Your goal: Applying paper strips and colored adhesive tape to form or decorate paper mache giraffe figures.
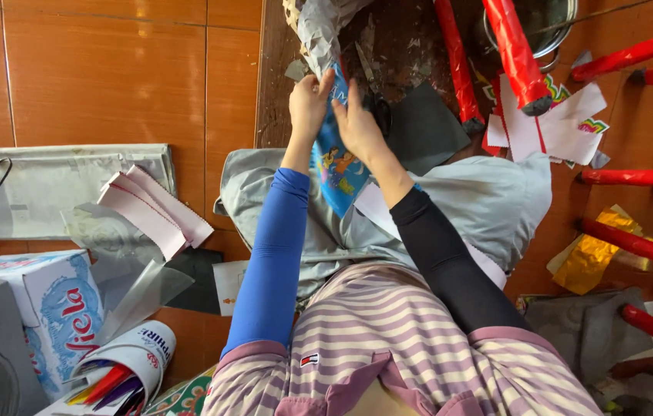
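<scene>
Here, both your hands meet on the blue printed paper sheet with cartoon figures, which stands up from your lap in front of the grey crumpled paper form. Your left hand pinches the upper left edge with its fingers pressed together; your right hand lies on the right side, fingers closed on the sheet. It looks thin, light and soft, so it probably tears and creases easily; hold it near the edges. Black scissors lie just beyond, on the brown floor.
</scene>
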